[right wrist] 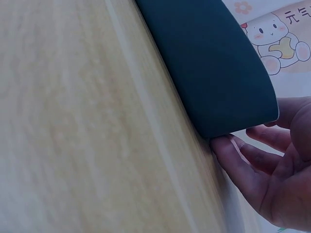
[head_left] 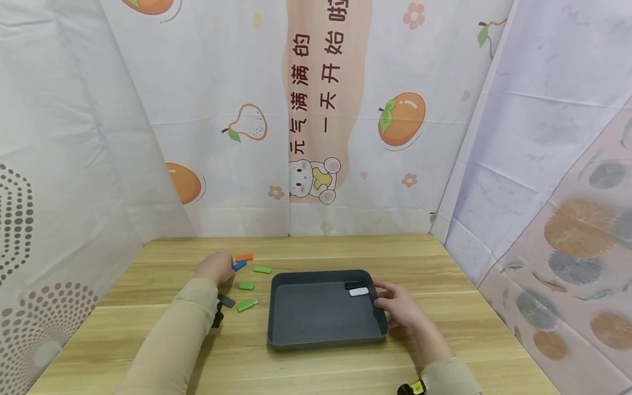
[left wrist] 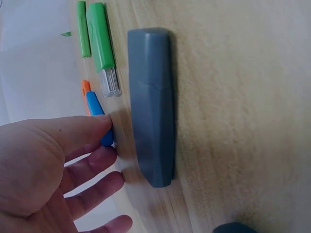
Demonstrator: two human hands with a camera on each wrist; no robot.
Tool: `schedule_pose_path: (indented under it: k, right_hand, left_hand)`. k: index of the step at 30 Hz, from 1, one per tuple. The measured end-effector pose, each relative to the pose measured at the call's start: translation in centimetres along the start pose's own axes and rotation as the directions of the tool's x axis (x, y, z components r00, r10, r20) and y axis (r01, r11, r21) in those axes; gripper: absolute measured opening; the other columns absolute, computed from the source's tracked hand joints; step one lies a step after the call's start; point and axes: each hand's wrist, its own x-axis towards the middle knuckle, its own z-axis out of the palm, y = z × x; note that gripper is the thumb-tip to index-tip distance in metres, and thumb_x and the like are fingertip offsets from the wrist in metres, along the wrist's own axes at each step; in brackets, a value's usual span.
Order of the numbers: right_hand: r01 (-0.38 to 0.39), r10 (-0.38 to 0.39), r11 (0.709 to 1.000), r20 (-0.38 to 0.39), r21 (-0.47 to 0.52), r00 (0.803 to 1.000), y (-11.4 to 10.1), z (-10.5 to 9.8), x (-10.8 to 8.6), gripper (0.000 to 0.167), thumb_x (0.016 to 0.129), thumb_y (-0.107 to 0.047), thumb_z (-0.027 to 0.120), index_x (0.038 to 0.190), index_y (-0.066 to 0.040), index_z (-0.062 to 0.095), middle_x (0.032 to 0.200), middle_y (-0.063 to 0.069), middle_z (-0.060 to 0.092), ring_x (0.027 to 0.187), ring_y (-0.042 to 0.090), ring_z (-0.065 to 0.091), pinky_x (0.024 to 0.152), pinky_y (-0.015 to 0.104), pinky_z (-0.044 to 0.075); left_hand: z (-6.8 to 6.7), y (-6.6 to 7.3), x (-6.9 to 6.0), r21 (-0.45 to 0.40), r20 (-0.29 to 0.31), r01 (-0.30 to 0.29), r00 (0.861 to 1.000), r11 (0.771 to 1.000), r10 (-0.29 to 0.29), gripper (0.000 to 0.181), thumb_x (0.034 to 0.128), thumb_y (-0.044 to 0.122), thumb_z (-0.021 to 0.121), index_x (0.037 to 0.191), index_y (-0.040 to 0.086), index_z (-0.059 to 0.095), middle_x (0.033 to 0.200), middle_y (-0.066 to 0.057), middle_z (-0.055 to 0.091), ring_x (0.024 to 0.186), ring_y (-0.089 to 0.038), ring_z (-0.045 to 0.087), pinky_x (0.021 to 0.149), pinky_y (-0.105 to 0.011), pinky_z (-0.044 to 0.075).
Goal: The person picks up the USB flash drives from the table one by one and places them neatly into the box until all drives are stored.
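Note:
My left hand (head_left: 215, 267) is at the back left of the table. Its thumb and index finger pinch a small blue USB stick (left wrist: 95, 103), while the other fingers are spread loosely. Just behind the blue one lies an orange USB stick (head_left: 244, 257). A grey USB stick (left wrist: 151, 107) lies beside the hand, and several green ones (head_left: 245, 305) are to its right. With my right hand (head_left: 402, 307) I grip the right wall of a dark grey tray (head_left: 321, 340). Inside the tray, near that wall, lie a black stick (head_left: 353, 285) and a white stick (head_left: 359, 292).
The wooden table (head_left: 306, 373) carries everything. A printed cloth curtain (head_left: 237, 181) stands along its back edge, with more cloth at the left and right sides. A dark wrist strap (head_left: 218, 315) is on the left arm, and another strap device (head_left: 412, 388) on the right.

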Motion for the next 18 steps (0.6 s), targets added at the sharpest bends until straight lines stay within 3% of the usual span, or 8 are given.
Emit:
schedule_pose_path:
  k: [7,10,14,18]
  right_hand:
    - [-0.007,0.007,1.0,0.002,0.0,1.0,-0.11,0.02,-0.04,0.057,0.093,0.003,0.059,0.149,-0.004,0.049,0.12,0.023,0.063,0.086,0.03,0.068,0.058,0.052,0.058]
    - [-0.009,0.009,1.0,0.0,0.0,1.0,-0.17,0.02,-0.11,0.056,0.093,0.002,0.059,0.149,-0.004,0.049,0.121,0.023,0.063,0.086,0.03,0.068,0.058,0.053,0.058]
    - [-0.003,0.003,1.0,0.003,-0.005,1.0,-0.27,-0.01,-0.23,0.056,0.094,0.002,0.058,0.149,-0.002,0.048,0.121,0.025,0.063,0.085,0.03,0.068,0.058,0.053,0.058]
    - [0.007,-0.007,1.0,0.017,0.0,1.0,-0.31,0.0,-0.34,0.057,0.094,0.002,0.058,0.149,0.0,0.047,0.122,0.027,0.062,0.085,0.031,0.068,0.058,0.054,0.058]
  left_hand:
    - [-0.23,-0.34,0.12,0.011,0.032,0.016,0.999,1.0,-0.016,0.015,0.0888,0.001,0.06,0.078,0.007,0.068,0.076,-0.007,0.06,0.066,-0.024,0.052,0.059,-0.035,0.041]
    - [-0.48,-0.45,0.02,-0.002,0.032,0.006,0.999,1.0,-0.006,0.011,0.0885,0.001,0.06,0.085,0.005,0.07,0.082,-0.008,0.063,0.07,-0.025,0.054,0.061,-0.036,0.043]
    - [-0.87,-0.44,-0.26,-0.038,0.015,-0.006,1.0,0.999,0.007,0.009,0.0886,0.004,0.062,0.092,0.003,0.07,0.087,-0.008,0.064,0.073,-0.025,0.055,0.064,-0.038,0.045]
    - [-0.97,-0.27,-0.58,-0.106,0.019,0.008,1.0,0.994,-0.006,0.01,0.0928,0.01,0.063,0.086,0.005,0.069,0.08,-0.007,0.064,0.071,-0.025,0.056,0.063,-0.037,0.045]
